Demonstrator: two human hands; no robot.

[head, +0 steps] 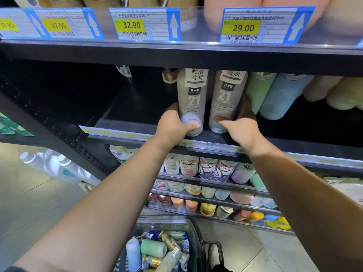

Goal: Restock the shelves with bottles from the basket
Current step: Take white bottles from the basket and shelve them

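Observation:
Two beige "21 Pharma" bottles stand upright side by side on the black middle shelf [137, 118]. My left hand [174, 124] grips the left bottle [191, 95] near its base, thumb across the front. My right hand [238, 129] grips the right bottle [225, 99] low down, fingers curled behind it. Below, on the floor, the dark basket [194, 228] holds several bottles, among them a pale green one [153, 248] and a light blue one [133, 254].
Pastel green and blue bottles [279, 95] stand to the right on the same shelf; its left half is bare. The upper shelf edge carries price tags [144, 24]. Lower shelves [206, 185] are packed with shampoo bottles. White bottles [59, 167] lie on the floor at left.

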